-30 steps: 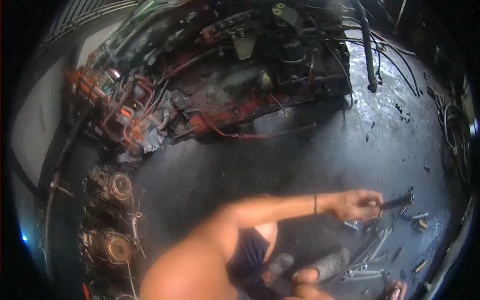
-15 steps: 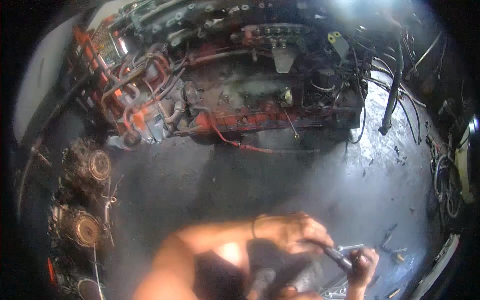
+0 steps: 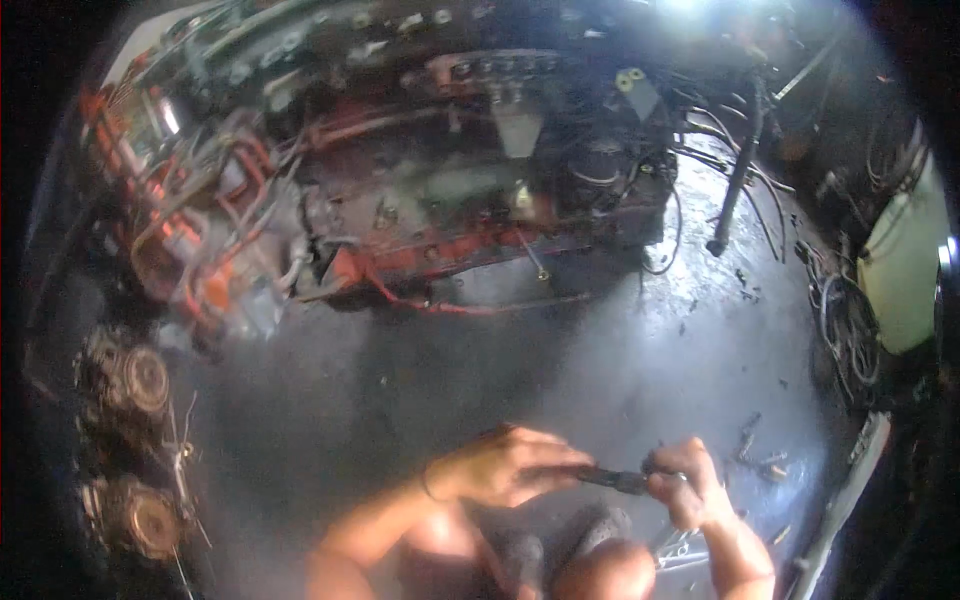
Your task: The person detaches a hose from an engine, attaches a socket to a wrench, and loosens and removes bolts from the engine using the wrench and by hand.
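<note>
Large stripped engine (image 3: 430, 215) beyond a dark floor (image 3: 400, 380); two bare hands meet on one slim tool.
The left hand (image 3: 515, 466) grips one end of the dark tool (image 3: 615, 481), fingers fairly straight; the right hand (image 3: 688, 485) is closed around the other, above the floor and near loose metal tools (image 3: 688, 563). If either grip loosened or the hands pulled unevenly, the dark tool could slip and drop among them, or pinch a finger. No brand, label or writing can be read.
</note>
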Demonstrator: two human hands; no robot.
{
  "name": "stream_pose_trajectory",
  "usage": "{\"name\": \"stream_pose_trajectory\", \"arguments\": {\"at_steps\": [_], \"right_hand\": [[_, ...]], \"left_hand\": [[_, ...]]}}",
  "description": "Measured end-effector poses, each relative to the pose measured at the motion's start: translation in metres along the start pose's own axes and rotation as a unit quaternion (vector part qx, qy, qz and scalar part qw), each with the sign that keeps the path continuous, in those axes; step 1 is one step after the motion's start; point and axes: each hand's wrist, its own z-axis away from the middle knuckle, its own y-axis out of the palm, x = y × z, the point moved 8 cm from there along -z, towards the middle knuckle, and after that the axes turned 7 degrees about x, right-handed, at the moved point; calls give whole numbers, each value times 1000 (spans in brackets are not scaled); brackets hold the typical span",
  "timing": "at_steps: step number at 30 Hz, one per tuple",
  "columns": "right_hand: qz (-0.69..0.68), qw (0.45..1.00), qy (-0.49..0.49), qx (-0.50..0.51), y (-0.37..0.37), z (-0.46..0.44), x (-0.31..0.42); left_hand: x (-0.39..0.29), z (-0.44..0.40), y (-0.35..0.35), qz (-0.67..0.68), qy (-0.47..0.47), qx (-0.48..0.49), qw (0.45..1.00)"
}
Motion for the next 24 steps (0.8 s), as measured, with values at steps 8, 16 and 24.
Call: {"name": "stream_pose_trajectory", "arguments": {"at_steps": [8,16,24], "right_hand": [[-37,999,24,26,-1,-34,15],[54,995,82,-29,9,-47,26],[84,993,-31,-80,38,-69,49]], "left_hand": [[-11,14,-30,-225,-33,-40,973],[-13,26,-43,-329,-7,-84,941],[-13,49,-58,-251,-24,-96,963]]}}
